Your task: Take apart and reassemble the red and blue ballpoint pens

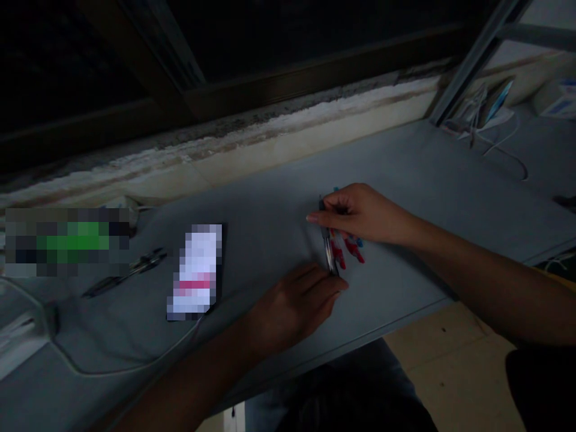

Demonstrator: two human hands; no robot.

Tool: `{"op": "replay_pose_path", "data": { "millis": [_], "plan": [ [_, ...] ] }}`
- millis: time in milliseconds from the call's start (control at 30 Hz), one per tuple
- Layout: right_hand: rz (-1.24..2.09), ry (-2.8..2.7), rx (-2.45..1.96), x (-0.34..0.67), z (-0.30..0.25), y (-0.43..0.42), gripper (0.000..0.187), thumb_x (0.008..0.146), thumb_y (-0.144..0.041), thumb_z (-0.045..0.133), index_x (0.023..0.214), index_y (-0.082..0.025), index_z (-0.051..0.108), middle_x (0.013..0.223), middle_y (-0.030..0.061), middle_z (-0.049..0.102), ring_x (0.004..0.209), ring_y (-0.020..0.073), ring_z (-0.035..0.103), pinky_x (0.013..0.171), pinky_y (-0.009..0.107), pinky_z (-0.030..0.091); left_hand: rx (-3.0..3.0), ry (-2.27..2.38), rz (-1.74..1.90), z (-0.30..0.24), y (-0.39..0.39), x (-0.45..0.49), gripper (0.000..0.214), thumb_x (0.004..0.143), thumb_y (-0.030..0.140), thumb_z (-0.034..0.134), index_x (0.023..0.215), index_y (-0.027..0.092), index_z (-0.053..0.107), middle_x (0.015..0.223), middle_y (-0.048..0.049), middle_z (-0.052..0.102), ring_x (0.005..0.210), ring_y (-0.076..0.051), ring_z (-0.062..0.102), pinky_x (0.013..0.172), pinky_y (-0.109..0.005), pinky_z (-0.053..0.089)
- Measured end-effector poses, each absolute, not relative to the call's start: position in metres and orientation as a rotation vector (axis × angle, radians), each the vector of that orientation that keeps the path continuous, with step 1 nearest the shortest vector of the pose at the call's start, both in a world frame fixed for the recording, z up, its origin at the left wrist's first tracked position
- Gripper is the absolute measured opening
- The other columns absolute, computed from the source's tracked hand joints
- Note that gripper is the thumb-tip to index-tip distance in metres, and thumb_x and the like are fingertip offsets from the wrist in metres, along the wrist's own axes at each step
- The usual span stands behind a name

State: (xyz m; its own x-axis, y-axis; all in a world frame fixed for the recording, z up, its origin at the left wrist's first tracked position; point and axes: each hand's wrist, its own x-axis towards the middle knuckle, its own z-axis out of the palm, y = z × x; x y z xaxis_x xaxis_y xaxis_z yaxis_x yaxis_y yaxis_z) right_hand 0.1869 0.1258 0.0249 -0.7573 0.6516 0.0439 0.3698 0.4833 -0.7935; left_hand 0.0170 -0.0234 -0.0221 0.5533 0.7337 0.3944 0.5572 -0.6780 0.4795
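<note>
A slim silver and black pen (328, 241) stands tilted above the grey desk surface (265, 222), held between my two hands. My right hand (360, 213) pinches its upper end with the thumb and fingers. My left hand (294, 309) grips its lower end, the fingertips curled around the barrel. Just beneath my right hand lie some small red and blue plastic pieces (348, 251), partly hidden by the fingers. I cannot tell what they are.
A second dark pen (128, 273) lies to the left, near a pixelated green object (67, 241) and a pixelated white and pink rectangular item (197, 271). A white cable (135, 366) crosses the desk. Papers and wires (481, 114) sit at the far right, below a window ledge.
</note>
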Motion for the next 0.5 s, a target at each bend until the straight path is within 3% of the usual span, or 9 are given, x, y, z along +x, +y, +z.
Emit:
{"op": "replay_pose_path", "data": {
  "millis": [200, 367, 500],
  "plan": [
    [1.12, -2.43, -0.86, 0.1871, 0.0267, 0.1242, 0.056, 0.095, -0.061, 0.06, 0.06, -0.018, 0.05, 0.048, -0.0052, 0.046, 0.047, 0.007, 0.038, 0.053, 0.027, 0.026, 2.423, 1.024, 0.877, -0.0221, -0.0231, 0.0165, 0.017, 0.101, 0.014, 0.056, 0.117, 0.015, 0.061, 0.099, -0.0061, 0.071, 0.092, -0.017, 0.067, 0.079, -0.028, 0.061],
    [1.116, -2.437, -0.867, 0.1867, 0.0271, 0.127, 0.056, 0.094, -0.061, 0.06, 0.06, -0.018, 0.051, 0.047, -0.0046, 0.051, 0.046, 0.0074, 0.042, 0.054, 0.027, 0.028, 2.468, 1.07, 0.819, -0.0193, -0.0235, 0.016, 0.015, 0.103, 0.01, 0.05, 0.111, 0.015, 0.062, 0.095, -0.0047, 0.07, 0.086, -0.016, 0.065, 0.077, -0.028, 0.059],
    [1.1, -2.493, -0.877, 0.1864, 0.0285, 0.1294, 0.054, 0.096, -0.056, 0.06, 0.059, -0.017, 0.054, 0.047, -0.0041, 0.053, 0.046, 0.0068, 0.045, 0.056, 0.026, 0.029, 2.444, 1.039, 0.821, -0.0175, -0.0229, 0.0161, 0.014, 0.102, 0.012, 0.055, 0.113, 0.016, 0.06, 0.097, -0.0042, 0.069, 0.087, -0.016, 0.065, 0.077, -0.028, 0.059]
  ]
}}
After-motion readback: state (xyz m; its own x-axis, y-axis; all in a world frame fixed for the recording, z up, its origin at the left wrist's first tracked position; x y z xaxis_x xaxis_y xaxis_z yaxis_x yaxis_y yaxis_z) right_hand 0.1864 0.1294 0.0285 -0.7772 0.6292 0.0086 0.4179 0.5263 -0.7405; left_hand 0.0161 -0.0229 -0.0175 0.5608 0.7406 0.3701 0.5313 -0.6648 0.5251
